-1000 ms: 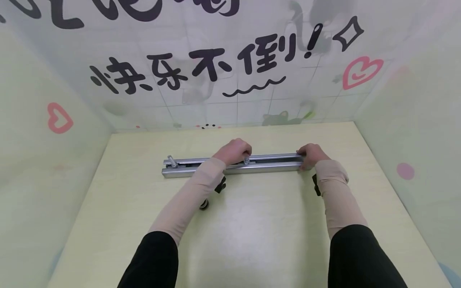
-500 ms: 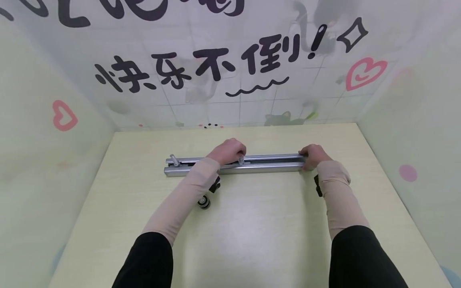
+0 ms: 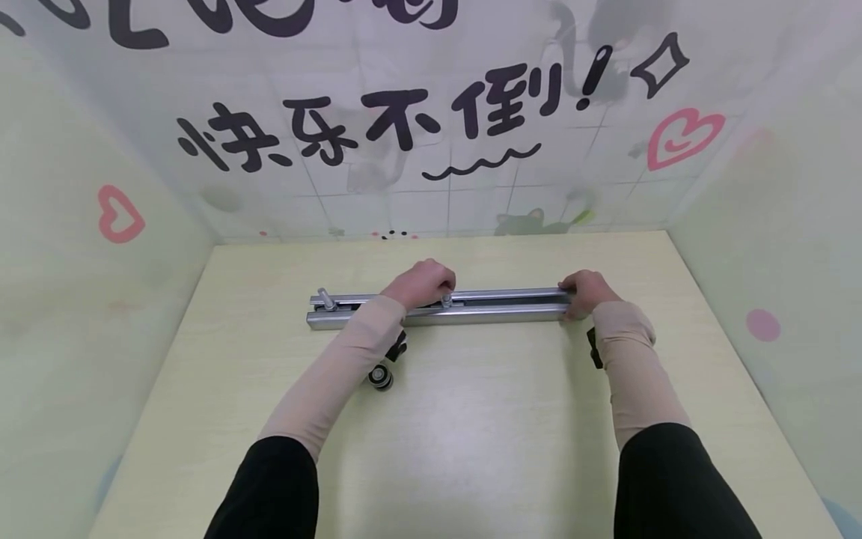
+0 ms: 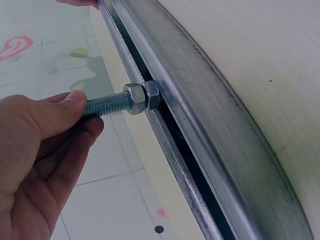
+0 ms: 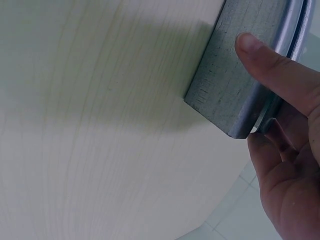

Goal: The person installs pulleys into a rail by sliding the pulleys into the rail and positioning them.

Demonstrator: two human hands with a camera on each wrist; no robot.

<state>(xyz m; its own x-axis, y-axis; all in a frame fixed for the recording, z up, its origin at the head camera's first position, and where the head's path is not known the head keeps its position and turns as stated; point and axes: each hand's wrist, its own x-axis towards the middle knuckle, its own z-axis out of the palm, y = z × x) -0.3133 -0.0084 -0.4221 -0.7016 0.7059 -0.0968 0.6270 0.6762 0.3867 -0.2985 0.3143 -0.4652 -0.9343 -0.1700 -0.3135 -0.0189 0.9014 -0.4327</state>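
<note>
The left hand (image 3: pixel 419 283) has its grip clamped on a threaded bolt (image 4: pixel 109 104), thumb and fingertips pinching the shank; two hex nuts (image 4: pixel 142 97) sit on that bolt, right at the slot of a slotted metal channel (image 3: pixel 501 314); the bolt sticks up from the slot, around the channel's middle; the right hand (image 3: pixel 586 292) grips the channel's right end, thumb pressed on its side wall, fingers at the opposite side; the channel lies lengthwise across the desk (image 3: pixel 485 434), towards its far edge; a second bolt (image 3: pixel 325 299) stands tilted near the channel's left end; a black-and-silver round piece (image 3: pixel 380 376) rests on the desk, beside the left forearm; a printed backdrop (image 3: pixel 397 191) with large black lettering rises behind.
</note>
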